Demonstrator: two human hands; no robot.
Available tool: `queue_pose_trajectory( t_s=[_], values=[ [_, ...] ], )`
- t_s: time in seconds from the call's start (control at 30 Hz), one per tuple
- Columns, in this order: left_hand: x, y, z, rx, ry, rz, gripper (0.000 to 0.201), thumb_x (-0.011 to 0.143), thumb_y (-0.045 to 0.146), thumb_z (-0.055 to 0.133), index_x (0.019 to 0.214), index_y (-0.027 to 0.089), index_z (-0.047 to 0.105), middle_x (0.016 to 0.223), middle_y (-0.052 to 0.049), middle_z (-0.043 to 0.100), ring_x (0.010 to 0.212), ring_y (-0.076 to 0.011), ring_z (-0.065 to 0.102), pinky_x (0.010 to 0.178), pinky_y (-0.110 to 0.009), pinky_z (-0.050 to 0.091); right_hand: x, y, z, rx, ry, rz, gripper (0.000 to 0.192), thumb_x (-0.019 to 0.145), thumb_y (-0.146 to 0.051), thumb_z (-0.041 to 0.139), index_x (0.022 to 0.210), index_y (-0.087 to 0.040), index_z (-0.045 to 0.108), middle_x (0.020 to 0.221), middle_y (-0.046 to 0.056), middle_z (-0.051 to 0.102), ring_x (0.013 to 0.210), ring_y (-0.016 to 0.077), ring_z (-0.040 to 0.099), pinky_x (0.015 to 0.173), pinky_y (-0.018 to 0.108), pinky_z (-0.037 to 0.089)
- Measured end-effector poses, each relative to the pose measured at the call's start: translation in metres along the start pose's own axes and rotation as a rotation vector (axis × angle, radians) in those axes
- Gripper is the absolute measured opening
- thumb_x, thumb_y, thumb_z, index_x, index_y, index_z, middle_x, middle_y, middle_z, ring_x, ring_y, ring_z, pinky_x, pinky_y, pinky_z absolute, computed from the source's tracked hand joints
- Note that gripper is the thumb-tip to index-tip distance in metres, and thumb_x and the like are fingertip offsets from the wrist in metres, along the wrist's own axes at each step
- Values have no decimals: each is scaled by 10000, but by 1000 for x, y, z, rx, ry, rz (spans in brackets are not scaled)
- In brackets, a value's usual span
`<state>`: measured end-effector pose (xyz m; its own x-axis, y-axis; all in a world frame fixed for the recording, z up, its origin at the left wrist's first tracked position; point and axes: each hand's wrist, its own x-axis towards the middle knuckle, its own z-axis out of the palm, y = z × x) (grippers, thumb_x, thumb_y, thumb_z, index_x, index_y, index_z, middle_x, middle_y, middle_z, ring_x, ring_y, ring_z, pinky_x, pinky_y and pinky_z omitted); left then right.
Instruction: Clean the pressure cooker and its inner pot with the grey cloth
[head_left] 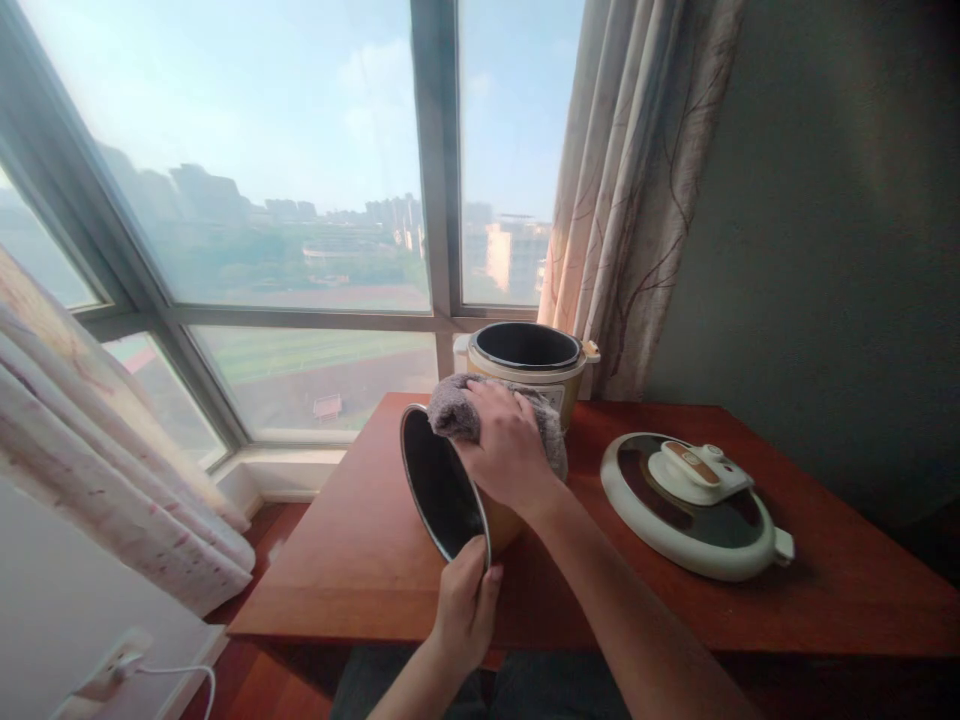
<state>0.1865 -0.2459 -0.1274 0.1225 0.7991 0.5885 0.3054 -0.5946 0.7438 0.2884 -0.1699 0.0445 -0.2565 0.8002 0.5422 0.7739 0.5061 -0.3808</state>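
A dark inner pot (pixel 442 490) is tipped on its side above the table, its mouth turned to the left. Pinching the near lower rim is my left hand (pixel 466 605), thumb and fingers closed on it. My right hand (pixel 506 445) lies over a grey-brown cloth (pixel 456 408) and presses it against the pot's outer side. Part of the cloth hangs down to the right of the hand. Behind them stands the cooker body (pixel 574 385), its top uncovered. To the right, the round cooker lid (pixel 630 505) with a white rim and handle lies on the table.
The reddish wooden table (pixel 322 560) has its near edge just in front of my lap. Windows (pixel 300 150) rise behind it, with curtains (pixel 630 180) on both sides. A plug with a white cable (pixel 176 670) sits low at the left.
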Motion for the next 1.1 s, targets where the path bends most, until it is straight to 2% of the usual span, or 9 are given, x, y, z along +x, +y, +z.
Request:
queue_pose_trajectory(
  t_s=[0.1, 0.17, 0.3, 0.4, 0.57, 0.67, 0.87, 0.97, 1.1],
  values=[
    [-5, -2, -1, 20, -39, 27, 381, 1011, 392, 394, 1091, 166, 690, 953, -128, 707, 887, -242, 671, 800, -353, 562, 47, 2, -8, -94, -301, 10, 356, 905, -372, 496, 1142, -185, 684, 1225, 141, 704, 1157, 311, 623, 999, 446, 437],
    [-7, -3, -3, 29, -59, 30, 395, 1013, 397, 388, 1112, 165, 691, 974, -140, 707, 916, -251, 670, 826, -367, 561, 73, 5, -7, -123, -495, 12, 340, 893, -375, 512, 1074, -168, 712, 1149, 153, 730, 1036, 304, 677, 879, 393, 488],
    [-7, -4, -5, 36, -71, 20, 420, 1019, 411, 373, 1008, 152, 702, 826, -110, 681, 776, -220, 645, 792, -354, 562, 95, 9, 3, -111, -594, 1, 328, 867, -408, 565, 1018, -173, 736, 1103, 132, 751, 950, 275, 701, 792, 331, 496],
    [-7, -4, -5, 32, -69, 20, 429, 1020, 411, 375, 895, 151, 693, 746, -84, 648, 682, -193, 602, 743, -330, 551, 83, 6, 4, -133, -518, 4, 369, 889, -437, 545, 1095, -183, 716, 1166, 137, 730, 1040, 290, 679, 850, 353, 483],
    [-8, -4, -6, 27, 20, 33, 424, 1013, 423, 383, 911, 149, 690, 753, -88, 640, 686, -202, 586, 709, -323, 529, 45, 7, -5, -58, -260, -97, 380, 969, -454, 461, 1179, -225, 680, 1244, 81, 702, 1170, 255, 617, 995, 358, 427],
    [-8, -6, -7, 16, 99, 36, 406, 1010, 402, 400, 830, 158, 669, 677, -57, 594, 621, -183, 538, 692, -314, 519, 23, 15, -7, 19, -147, -222, 414, 965, -398, 498, 1332, -241, 607, 1429, 38, 600, 1332, 229, 499, 1131, 370, 319],
    [-6, -6, -7, -13, 60, 78, 352, 1006, 362, 415, 884, 151, 670, 763, -88, 650, 686, -198, 585, 696, -310, 511, -30, 33, -4, 90, -21, -346, 588, 919, -408, 523, 1480, -240, 468, 1572, 18, 442, 1479, 251, 313, 1230, 458, 153],
    [-2, -5, -6, -25, 78, 88, 369, 1013, 361, 406, 818, 154, 640, 690, -60, 615, 628, -175, 547, 658, -288, 492, -66, 42, 6, 120, 39, -364, 618, 918, -385, 462, 1518, -252, 402, 1616, 12, 365, 1516, 270, 237, 1232, 509, 136],
    [5, -4, -7, -61, 132, 105, 410, 1008, 394, 437, 683, 168, 542, 640, -31, 572, 571, -134, 474, 569, -239, 426, -118, 54, 35, 109, 111, -365, 648, 892, -321, 421, 1530, -229, 366, 1640, 39, 304, 1528, 320, 185, 1213, 578, 139]
  ],
)
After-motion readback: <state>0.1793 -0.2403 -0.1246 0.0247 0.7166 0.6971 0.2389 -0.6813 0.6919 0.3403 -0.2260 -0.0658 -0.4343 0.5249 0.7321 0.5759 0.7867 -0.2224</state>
